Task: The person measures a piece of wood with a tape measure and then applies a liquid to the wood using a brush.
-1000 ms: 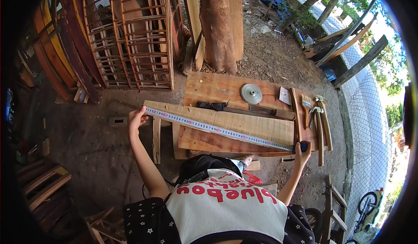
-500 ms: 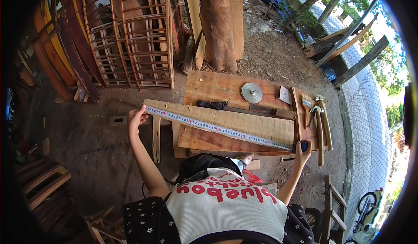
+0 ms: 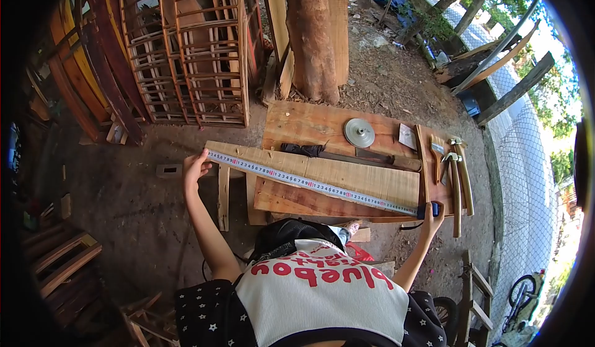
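A pale wooden plank [image 3: 372,178] lies across a reddish-brown board. Along its near edge runs a white measuring tape [image 3: 310,184], pulled out straight. My left hand [image 3: 194,168] pinches the tape's end at the plank's left end. In my right hand [image 3: 432,215] is the dark blue tape case [image 3: 436,209], at the plank's right end. Just behind the plank are a dark-handled tool [image 3: 302,149] and a long flat blade.
The reddish board [image 3: 297,119] carries a metal disc [image 3: 359,132], a brush [image 3: 437,155], hammers [image 3: 455,186] and a wooden strip. A tree trunk [image 3: 312,37] stands behind it. Rattan frames [image 3: 186,49] lean at left; a chain-link fence [image 3: 527,180] is at right.
The fingers of my right hand have shifted slightly on the tape case, showing more of its blue side. The left hand and the tape hold the same place.
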`<control>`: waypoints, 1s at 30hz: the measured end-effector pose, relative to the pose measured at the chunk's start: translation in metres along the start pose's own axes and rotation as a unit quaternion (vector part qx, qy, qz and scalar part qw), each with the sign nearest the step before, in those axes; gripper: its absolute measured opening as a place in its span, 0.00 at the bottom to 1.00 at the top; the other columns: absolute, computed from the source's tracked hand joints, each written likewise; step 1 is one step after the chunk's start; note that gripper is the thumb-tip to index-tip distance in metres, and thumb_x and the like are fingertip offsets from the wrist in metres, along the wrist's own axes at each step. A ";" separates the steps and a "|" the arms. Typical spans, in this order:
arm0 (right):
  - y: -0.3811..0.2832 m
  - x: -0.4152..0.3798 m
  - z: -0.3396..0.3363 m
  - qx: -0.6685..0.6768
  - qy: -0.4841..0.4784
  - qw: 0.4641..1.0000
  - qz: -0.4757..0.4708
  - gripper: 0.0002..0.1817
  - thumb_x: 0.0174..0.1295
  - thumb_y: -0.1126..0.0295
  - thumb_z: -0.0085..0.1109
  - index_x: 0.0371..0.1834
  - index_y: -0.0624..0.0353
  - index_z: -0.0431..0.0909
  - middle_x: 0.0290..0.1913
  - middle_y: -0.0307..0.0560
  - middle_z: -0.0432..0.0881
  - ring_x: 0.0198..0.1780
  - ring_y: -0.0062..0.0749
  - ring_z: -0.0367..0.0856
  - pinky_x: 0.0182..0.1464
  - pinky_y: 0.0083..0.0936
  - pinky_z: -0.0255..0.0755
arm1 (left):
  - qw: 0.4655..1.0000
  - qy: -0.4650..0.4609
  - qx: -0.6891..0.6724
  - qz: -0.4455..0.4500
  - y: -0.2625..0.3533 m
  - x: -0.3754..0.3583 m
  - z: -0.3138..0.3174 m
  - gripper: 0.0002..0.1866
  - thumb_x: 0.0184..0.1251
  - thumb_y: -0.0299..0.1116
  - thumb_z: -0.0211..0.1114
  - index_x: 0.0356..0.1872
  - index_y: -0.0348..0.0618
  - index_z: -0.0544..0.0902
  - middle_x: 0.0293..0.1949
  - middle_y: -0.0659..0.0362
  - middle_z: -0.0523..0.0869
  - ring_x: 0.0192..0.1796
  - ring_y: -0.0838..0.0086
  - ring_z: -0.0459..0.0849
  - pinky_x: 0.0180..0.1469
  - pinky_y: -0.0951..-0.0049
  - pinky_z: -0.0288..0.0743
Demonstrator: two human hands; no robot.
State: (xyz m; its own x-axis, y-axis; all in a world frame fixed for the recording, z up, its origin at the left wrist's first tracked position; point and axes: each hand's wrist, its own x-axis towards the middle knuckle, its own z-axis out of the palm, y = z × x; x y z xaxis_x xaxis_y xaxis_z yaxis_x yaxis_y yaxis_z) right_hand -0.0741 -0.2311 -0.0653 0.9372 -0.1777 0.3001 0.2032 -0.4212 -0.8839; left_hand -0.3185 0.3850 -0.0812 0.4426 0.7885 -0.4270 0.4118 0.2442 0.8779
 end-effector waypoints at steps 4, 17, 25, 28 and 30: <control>0.010 0.003 -0.002 -0.009 0.005 0.999 -0.032 0.11 0.57 0.66 0.60 0.36 0.61 0.73 0.30 0.37 0.72 0.31 0.20 0.67 0.35 0.20 0.66 | 1.000 0.000 -0.001 -0.003 0.000 -0.001 0.000 0.17 0.62 0.48 0.66 0.41 0.44 0.84 0.33 0.64 0.86 0.29 0.83 0.82 0.31 0.82 0.72; 0.009 0.003 -0.002 -0.019 0.005 1.000 -0.024 0.11 0.57 0.65 0.60 0.36 0.61 0.74 0.30 0.38 0.72 0.31 0.21 0.67 0.35 0.21 0.67 | 1.000 -0.004 -0.008 -0.008 -0.001 0.002 -0.002 0.18 0.61 0.48 0.67 0.40 0.44 0.84 0.34 0.65 0.85 0.29 0.82 0.82 0.31 0.82 0.73; 0.011 0.004 -0.001 -0.018 0.006 1.000 -0.025 0.11 0.57 0.66 0.60 0.35 0.62 0.74 0.30 0.38 0.72 0.31 0.20 0.67 0.34 0.21 0.67 | 1.000 -0.006 -0.009 -0.004 -0.001 0.002 -0.001 0.18 0.61 0.50 0.67 0.39 0.44 0.83 0.33 0.64 0.84 0.30 0.81 0.82 0.31 0.82 0.73; 0.007 0.004 -0.001 -0.013 0.003 1.000 -0.015 0.11 0.58 0.66 0.60 0.35 0.61 0.74 0.30 0.38 0.72 0.31 0.20 0.66 0.34 0.21 0.67 | 1.000 -0.009 -0.009 -0.004 -0.002 0.003 -0.002 0.19 0.61 0.50 0.67 0.40 0.44 0.83 0.34 0.64 0.84 0.31 0.81 0.82 0.31 0.82 0.73; 0.003 0.003 -0.001 -0.010 0.002 1.000 -0.014 0.11 0.58 0.66 0.60 0.35 0.61 0.74 0.29 0.37 0.72 0.31 0.20 0.66 0.34 0.20 0.66 | 1.000 -0.011 -0.006 -0.003 -0.003 0.004 -0.002 0.19 0.61 0.50 0.67 0.40 0.44 0.83 0.34 0.64 0.85 0.31 0.81 0.82 0.31 0.82 0.73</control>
State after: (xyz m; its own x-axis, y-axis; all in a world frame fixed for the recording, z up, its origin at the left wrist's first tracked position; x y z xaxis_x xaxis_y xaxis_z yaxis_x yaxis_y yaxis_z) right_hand -0.0715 -0.2336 -0.0666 0.9302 -0.1691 0.3259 0.2234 -0.4437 -0.8679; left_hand -0.3199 0.3888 -0.0849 0.4586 0.7742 -0.4361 0.4039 0.2556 0.8784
